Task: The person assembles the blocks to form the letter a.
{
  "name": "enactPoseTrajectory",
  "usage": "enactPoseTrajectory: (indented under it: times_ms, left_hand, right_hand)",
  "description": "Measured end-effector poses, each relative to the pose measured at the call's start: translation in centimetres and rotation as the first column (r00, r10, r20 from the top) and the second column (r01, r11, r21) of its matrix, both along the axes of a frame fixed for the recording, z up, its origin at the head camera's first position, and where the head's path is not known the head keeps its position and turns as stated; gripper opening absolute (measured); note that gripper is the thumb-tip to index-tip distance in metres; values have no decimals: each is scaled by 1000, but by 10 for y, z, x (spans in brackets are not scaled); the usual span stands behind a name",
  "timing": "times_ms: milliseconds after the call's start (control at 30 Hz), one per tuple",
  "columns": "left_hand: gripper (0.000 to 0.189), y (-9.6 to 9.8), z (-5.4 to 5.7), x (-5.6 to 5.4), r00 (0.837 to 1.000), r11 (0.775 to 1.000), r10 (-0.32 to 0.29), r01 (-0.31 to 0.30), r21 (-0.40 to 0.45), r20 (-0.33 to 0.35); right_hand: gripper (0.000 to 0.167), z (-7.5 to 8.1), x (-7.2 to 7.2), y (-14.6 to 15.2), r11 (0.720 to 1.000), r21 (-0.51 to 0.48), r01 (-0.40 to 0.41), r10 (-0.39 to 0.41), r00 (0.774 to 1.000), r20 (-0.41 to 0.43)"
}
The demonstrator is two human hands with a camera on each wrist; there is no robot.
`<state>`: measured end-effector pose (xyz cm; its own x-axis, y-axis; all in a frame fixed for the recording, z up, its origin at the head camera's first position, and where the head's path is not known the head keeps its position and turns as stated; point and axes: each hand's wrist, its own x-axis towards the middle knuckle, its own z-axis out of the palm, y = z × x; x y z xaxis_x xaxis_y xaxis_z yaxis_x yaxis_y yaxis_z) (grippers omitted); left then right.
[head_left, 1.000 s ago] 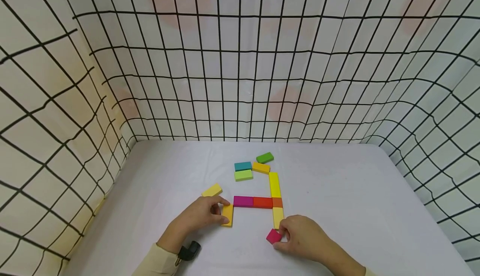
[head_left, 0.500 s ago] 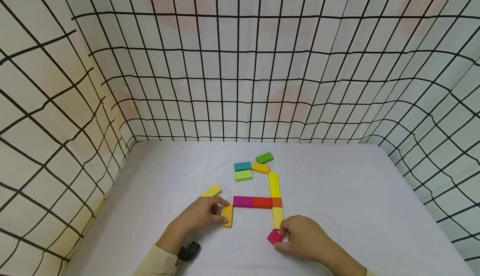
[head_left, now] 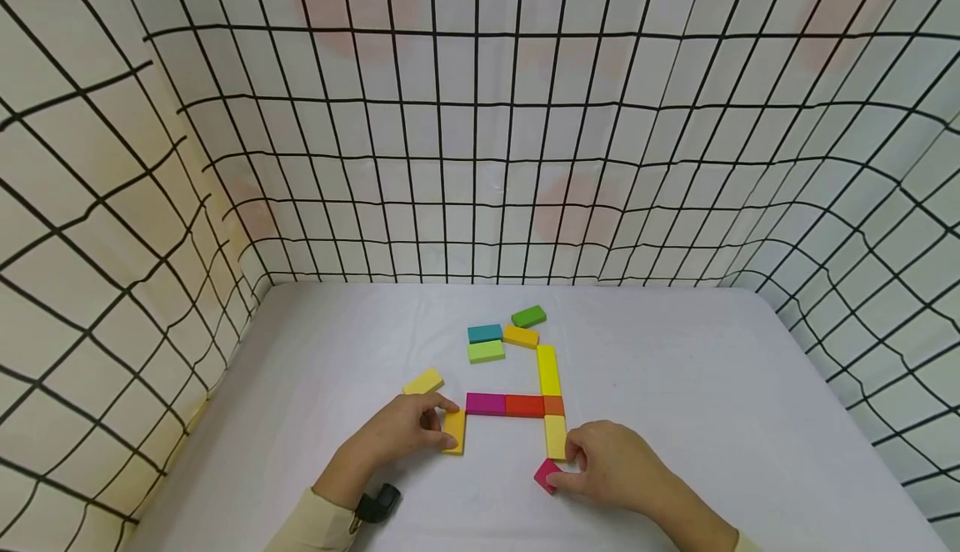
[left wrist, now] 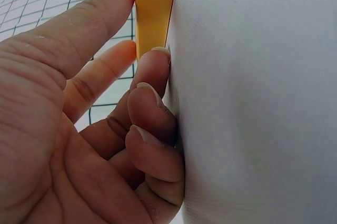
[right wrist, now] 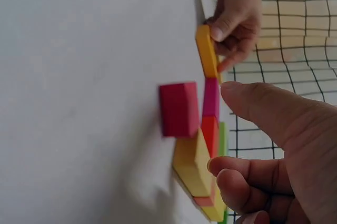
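Note:
My left hand [head_left: 401, 429] pinches an amber wooden block [head_left: 457, 429] between thumb and fingers; it lies flat at the left end of a row. The left wrist view shows the thumb on that block's upper face. A magenta block [head_left: 486, 403] and a red block [head_left: 524, 406] run right from there to a small orange block [head_left: 553, 405]. Below that lies a pale yellow block [head_left: 555, 437], with a crimson block [head_left: 546, 472] turned diagonally at its near end. My right hand [head_left: 618, 467] hovers beside these two, thumb extended and fingers loosely bent, gripping nothing in the right wrist view.
A bright yellow block [head_left: 549, 370] extends away from the orange one. Behind lie loose teal [head_left: 484, 333], lime [head_left: 486, 352], amber [head_left: 521, 335] and green [head_left: 528, 316] blocks. Another pale yellow block [head_left: 424, 382] lies beyond my left hand. Black netting [head_left: 480, 160] encloses the white table.
My right hand has let go of the crimson block and shifted slightly up and right. The crimson block has turned a little. My left hand stays on the amber block.

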<state>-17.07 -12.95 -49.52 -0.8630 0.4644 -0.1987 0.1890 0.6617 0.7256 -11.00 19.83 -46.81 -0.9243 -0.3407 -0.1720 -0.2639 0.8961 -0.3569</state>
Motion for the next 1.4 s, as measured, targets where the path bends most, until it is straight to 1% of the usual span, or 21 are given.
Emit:
enactPoseTrajectory:
  times_ms: [133, 233, 300, 367, 400, 500, 533, 600, 667, 733, 867, 1000, 1100, 1167, 1333, 1400]
  left_hand:
    - [42, 0, 0, 0, 1000, 1000, 0, 0, 1, 9]
    - [42, 1, -1, 0, 1000, 1000, 1, -1, -3, 13]
    - [42, 1, -1, 0, 1000, 1000, -1, 1, -4, 11]
    - [42, 0, -1, 0, 1000, 1000, 0, 0, -6, 7]
    - [42, 0, -1, 0, 1000, 1000, -1, 1, -5, 6]
    - [42, 0, 0, 0, 1000, 1000, -5, 5, 2, 4]
    - [42, 0, -1, 0, 1000, 1000, -7, 6, 5, 4]
    - [42, 0, -1, -1, 1000, 1000, -14, 14, 10, 1]
    - [42, 0, -2, -1, 1000, 1000, -16, 17, 12, -1]
    - [42, -1, -3, -1, 1000, 1000, -15, 15, 11, 0]
    - [42, -1, -4, -1, 1000, 1000, -6, 6, 11, 3]
    - [42, -1, -5, -1, 1000, 1000, -2, 2, 15, 3]
    - [42, -1, -5, -1, 1000, 1000, 5, -5, 13, 7]
    - [42, 0, -5, -1, 1000, 1000, 9, -9, 12, 12]
    - [42, 0, -5, -1, 1000, 1000, 0, 0, 10, 15]
    - [43, 0, -4, -1, 1000, 1000, -6, 5, 11, 16]
  right_hand:
    - [35, 6, -13, 4, 997, -24, 71, -71, 997, 10]
    - [31, 3, -27, 9, 989, -80, 127, -127, 992, 10]
    - [26, -3, -39, 14, 977, -151, 153, -155, 988, -2]
    - [24, -12, -50, 19, 955, -233, 185, -190, 982, 0]
    - [26, -17, -55, 20, 940, -275, 201, -206, 978, 9]
    - [39, -34, -68, 25, 900, -363, 242, -236, 970, 60]
    - [43, -39, -71, 26, 892, -374, 253, -239, 967, 84]
    - [51, -48, -75, 29, 887, -381, 260, -232, 965, 119]
    - [57, -54, -78, 31, 891, -382, 247, -209, 968, 138]
    - [62, -58, -79, 33, 897, -385, 216, -178, 975, 134]
    - [68, -61, -79, 36, 907, -397, 141, -114, 989, 90]
    - [68, -61, -77, 35, 926, -366, 95, -87, 996, 38]
    - [68, -60, -75, 34, 935, -346, 79, -81, 997, 8]
    - [68, -60, -74, 34, 936, -341, 86, -89, 996, 4]
    - [67, -59, -74, 32, 937, -328, 118, -115, 993, 28]
    - [68, -58, -74, 32, 939, -324, 117, -114, 993, 27]
